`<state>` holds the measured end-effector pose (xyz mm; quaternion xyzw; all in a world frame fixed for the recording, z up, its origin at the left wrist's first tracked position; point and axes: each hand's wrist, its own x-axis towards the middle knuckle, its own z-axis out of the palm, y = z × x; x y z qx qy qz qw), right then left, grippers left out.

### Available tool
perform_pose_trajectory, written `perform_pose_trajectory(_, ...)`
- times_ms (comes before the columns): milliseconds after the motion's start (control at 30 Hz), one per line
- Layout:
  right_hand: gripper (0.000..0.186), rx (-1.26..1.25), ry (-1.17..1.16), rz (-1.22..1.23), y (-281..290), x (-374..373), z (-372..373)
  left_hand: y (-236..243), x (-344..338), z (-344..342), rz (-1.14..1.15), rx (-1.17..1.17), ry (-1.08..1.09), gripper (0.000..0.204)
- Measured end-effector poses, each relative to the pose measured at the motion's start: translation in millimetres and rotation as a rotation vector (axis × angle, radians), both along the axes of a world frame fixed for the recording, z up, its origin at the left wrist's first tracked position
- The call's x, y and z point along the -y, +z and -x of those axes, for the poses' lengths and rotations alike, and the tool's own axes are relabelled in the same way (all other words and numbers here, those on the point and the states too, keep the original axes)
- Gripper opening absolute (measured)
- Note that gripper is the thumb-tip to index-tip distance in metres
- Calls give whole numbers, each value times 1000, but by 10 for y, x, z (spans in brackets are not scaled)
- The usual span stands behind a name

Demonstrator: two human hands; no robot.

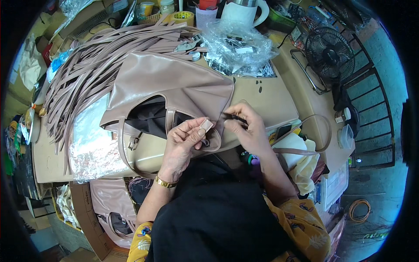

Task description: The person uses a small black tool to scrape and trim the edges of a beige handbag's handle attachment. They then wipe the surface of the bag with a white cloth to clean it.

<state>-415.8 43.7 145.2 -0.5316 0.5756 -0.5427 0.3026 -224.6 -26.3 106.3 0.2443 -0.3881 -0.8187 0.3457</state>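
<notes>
A mauve leather-look handbag (174, 83) lies on the table in front of me, its dark lining (150, 114) showing at the opening. My left hand (185, 137) is closed at the bag's near edge, pinching a pale strap end (206, 125) between thumb and fingers. Just to its right, my right hand (248, 126) is closed round a small dark tool (235, 117), mostly hidden by the fingers, its kind unclear. Near the left forearm hangs a bag handle (121, 144). A long thin mauve strap (325, 135) curves out to the right past my right wrist.
A heap of mauve strips (83, 83) covers the table's left and back. Clear plastic bags (238, 46) and a white jug (244, 14) stand at the back. To the right are a black fan (329, 52) and cloths (301, 157). A cardboard box (87, 218) holds another bag.
</notes>
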Motion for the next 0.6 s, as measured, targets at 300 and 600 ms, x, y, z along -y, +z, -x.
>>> perform_pose_trajectory(300, 20, -103, 48, -26, 54, 5, -56, -70, 7, 7, -7, -29, -6, 30)
perform_pose_trajectory(600, 16, -293, -24, 43, 132, -15, -82, -47, -14, 7, -9, -8, 2, 26)
